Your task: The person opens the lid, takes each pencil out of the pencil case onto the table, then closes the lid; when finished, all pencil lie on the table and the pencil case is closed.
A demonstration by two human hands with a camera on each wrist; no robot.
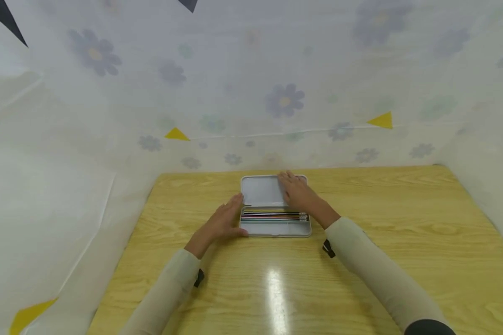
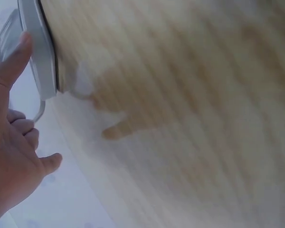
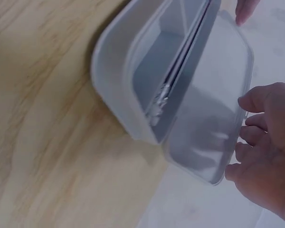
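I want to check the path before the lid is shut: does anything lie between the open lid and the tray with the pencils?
Nothing visible does. The lid stands open behind the tray; the pencils lie flat inside it. The right hand rests on the lid's far edge, the left hand touches the case's left end.

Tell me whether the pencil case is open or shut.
Open: the pencil case has its lid swung back, with pencils visible inside.
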